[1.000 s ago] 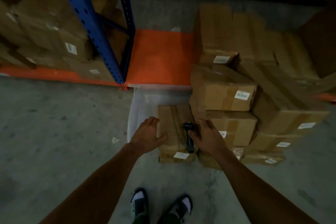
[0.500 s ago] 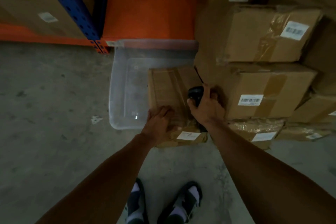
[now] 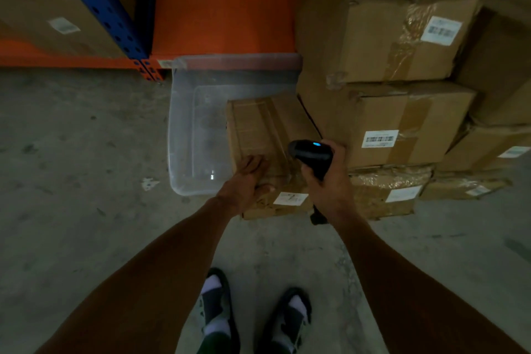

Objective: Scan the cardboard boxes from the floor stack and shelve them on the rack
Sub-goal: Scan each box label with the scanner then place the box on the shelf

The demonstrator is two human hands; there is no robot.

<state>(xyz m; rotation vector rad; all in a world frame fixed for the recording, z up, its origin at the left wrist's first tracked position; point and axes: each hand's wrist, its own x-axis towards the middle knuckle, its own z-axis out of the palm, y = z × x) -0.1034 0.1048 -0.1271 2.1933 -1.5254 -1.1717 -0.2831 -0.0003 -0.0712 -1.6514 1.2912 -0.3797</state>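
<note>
Left hand: left hand (image 3: 247,181) lies on the near top edge of the box (image 3: 264,135), fingers fairly straight across the top, thumb at the near edge just above its label (image 3: 290,198); it curls round nothing.
Box: low carton on the floor (image 3: 71,152), directly under the left hand, between the bin (image 3: 184,135) and the stack (image 3: 402,112); its right side touches the stack.
Right hand: right hand (image 3: 327,178) grips the scanner (image 3: 311,155), fingers wrapped round the handle; it hangs over the box's right near corner, against the stack.
Scanner: black, a small blue light on top, head pointing left over the box.
Rack: blue upright (image 3: 100,6) and orange beam (image 3: 57,57) at far left, cartons behind them.
Bin: clear plastic, just left of the box and partly under it.
Stack: taped cartons with barcode labels, piled right of the box.
Feet: two shoes (image 3: 253,316) at the bottom, on the concrete.
</note>
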